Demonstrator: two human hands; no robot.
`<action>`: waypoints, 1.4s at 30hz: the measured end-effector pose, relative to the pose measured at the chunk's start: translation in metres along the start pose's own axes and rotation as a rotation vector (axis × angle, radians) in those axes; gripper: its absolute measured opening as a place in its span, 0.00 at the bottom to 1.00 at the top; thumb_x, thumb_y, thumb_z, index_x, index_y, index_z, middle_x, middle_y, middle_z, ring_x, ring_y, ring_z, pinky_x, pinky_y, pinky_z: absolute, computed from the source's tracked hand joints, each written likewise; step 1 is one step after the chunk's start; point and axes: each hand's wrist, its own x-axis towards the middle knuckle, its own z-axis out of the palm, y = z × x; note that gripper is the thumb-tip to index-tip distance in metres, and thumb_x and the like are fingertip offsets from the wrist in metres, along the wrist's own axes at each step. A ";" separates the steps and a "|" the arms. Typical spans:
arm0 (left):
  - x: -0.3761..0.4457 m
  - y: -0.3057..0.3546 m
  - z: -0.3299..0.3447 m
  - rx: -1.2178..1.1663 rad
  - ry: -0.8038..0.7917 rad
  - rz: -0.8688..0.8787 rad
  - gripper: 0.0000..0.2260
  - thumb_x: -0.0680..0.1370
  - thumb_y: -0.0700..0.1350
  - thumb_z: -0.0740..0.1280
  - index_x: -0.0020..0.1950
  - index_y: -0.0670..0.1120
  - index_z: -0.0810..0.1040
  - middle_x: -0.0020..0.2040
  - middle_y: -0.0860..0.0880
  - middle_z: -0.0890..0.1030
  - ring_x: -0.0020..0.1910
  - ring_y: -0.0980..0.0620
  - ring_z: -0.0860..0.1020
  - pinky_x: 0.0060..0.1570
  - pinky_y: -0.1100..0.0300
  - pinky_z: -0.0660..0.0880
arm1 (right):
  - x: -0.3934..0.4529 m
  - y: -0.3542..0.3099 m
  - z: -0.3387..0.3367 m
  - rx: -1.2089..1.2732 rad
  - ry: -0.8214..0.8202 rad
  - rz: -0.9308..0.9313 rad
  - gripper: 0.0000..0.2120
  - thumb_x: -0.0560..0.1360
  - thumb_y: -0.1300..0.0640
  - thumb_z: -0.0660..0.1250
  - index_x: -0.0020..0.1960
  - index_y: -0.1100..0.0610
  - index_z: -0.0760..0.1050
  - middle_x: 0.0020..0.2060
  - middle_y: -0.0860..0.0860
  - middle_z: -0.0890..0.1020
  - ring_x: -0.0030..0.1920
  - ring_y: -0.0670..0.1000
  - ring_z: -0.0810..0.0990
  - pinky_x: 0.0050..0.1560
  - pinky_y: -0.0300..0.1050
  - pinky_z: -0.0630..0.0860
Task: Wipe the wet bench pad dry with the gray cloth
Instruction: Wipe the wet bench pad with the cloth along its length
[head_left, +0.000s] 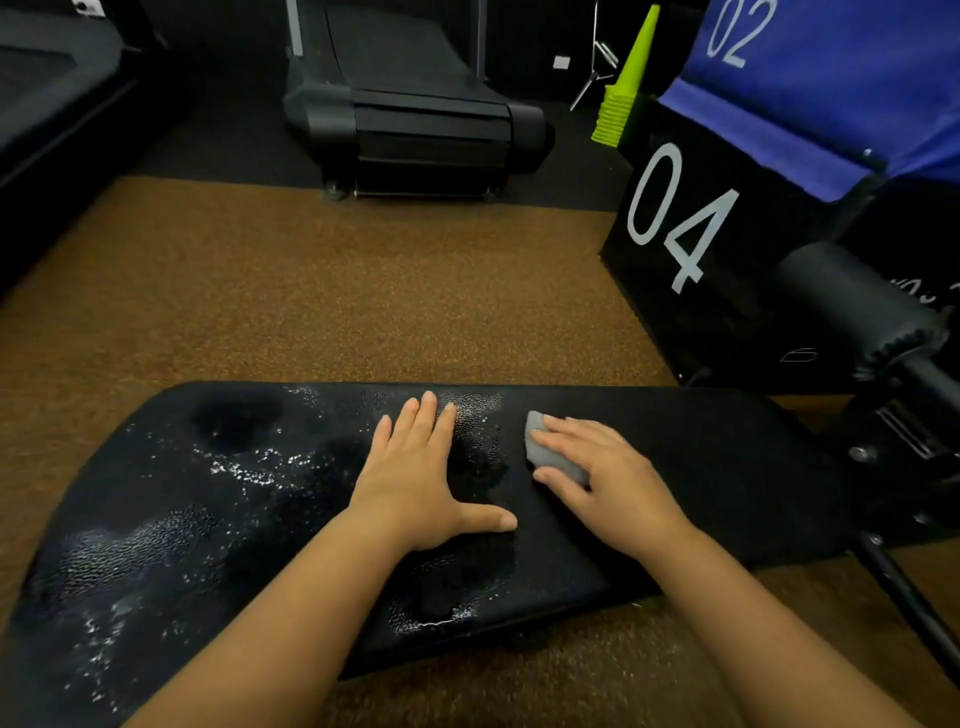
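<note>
Two bare forearms reach out over the black bench pad (701, 467), which fills the lower part of the view and runs left to right. Its left half glistens with droplets and smeared wet patches, with more water near the front edge under the left wrist; the stretch to the right of the hands looks matte and dry. The left hand (415, 478) lies flat on the pad near its middle, fingers spread, gripping nothing. The right hand (602, 478) presses down on the gray cloth (550, 457), a small folded wad trapped between palm and pad, near the far edge.

That cloth looks soft and light, likely to bunch or slip out unless pinned under a flat palm, as it is. The textured vinyl is probably slick where wet, and so small a wad may soak through before the left end is reached.

The left hand sits on wet surface between the cloth and the puddles, so I'd guess it must lift away. Around the bench: brown flooring, a black box marked 04 (675, 218), stacked green cones (623, 98), a treadmill (426, 124), and the bench's foam roller (857, 306) at the right end.
</note>
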 end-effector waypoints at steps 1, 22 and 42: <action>0.000 0.000 0.001 -0.007 0.005 -0.003 0.60 0.58 0.78 0.61 0.77 0.49 0.38 0.77 0.50 0.35 0.75 0.52 0.33 0.74 0.50 0.34 | 0.002 0.006 -0.002 0.000 0.011 0.036 0.20 0.74 0.48 0.67 0.66 0.46 0.72 0.66 0.41 0.72 0.69 0.43 0.65 0.68 0.38 0.59; -0.003 0.002 0.001 -0.035 0.054 -0.027 0.62 0.58 0.77 0.64 0.77 0.46 0.37 0.77 0.49 0.35 0.75 0.53 0.33 0.73 0.52 0.34 | 0.068 -0.050 0.038 0.106 0.258 0.099 0.15 0.74 0.62 0.66 0.58 0.50 0.79 0.54 0.47 0.82 0.54 0.54 0.74 0.54 0.44 0.68; -0.004 0.003 0.000 -0.052 0.051 -0.036 0.63 0.58 0.76 0.65 0.77 0.45 0.36 0.77 0.49 0.36 0.75 0.52 0.34 0.74 0.51 0.35 | 0.075 -0.029 0.014 0.116 0.017 -0.025 0.15 0.74 0.62 0.67 0.57 0.47 0.79 0.52 0.46 0.81 0.53 0.50 0.74 0.56 0.44 0.70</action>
